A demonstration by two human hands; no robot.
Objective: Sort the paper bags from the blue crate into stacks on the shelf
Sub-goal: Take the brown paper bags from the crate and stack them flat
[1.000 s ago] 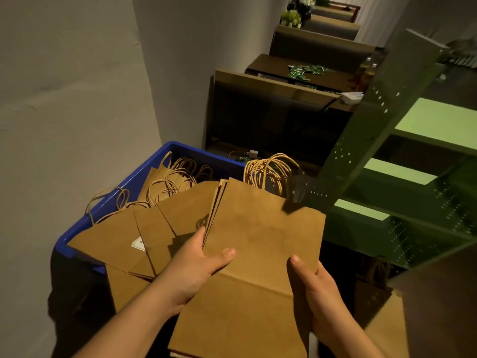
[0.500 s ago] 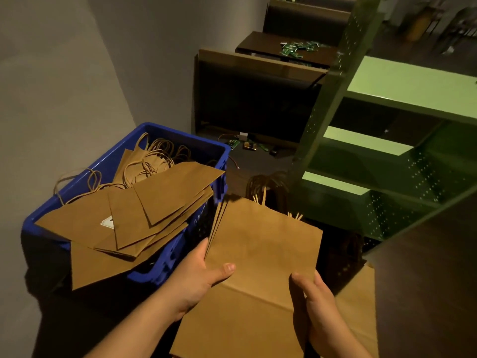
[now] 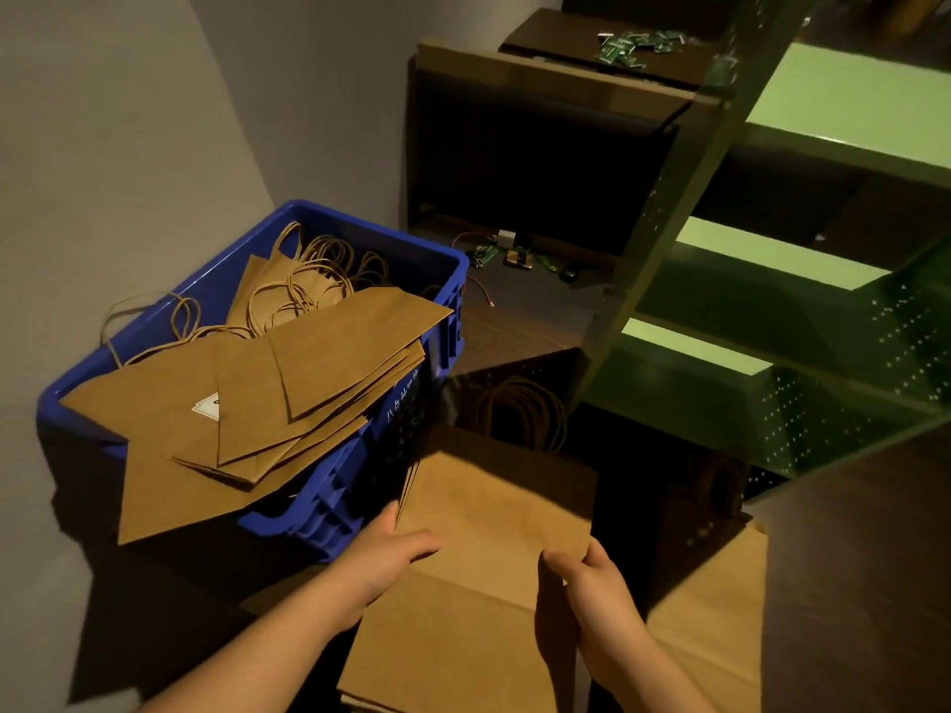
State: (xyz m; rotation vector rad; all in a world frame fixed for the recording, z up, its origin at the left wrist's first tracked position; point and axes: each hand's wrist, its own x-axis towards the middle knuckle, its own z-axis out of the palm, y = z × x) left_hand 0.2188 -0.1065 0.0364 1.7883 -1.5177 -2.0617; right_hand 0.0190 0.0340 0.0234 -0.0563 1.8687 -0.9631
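Observation:
A flat bundle of brown paper bags (image 3: 494, 537) lies between both my hands, handles pointing away from me toward the shelf. My left hand (image 3: 383, 560) grips its left edge and my right hand (image 3: 599, 591) grips its right edge. To the left stands the blue crate (image 3: 360, 496), heaped with more brown paper bags (image 3: 288, 393) that hang over its rim, rope handles tangled at the back. The green metal shelf (image 3: 792, 270) rises at the right. Another paper bag (image 3: 715, 609) lies low at the right, below the shelf.
A grey wall runs along the left. A dark bench back (image 3: 540, 162) stands behind the crate, with a table (image 3: 581, 41) carrying small green parts beyond it. Small electronic bits and wires (image 3: 514, 254) lie on the floor by the bench.
My view has dropped and swung; the held bundle of bags has come away from the crate and lower, toward the foot of the green shelf. Both hands keep their grip.

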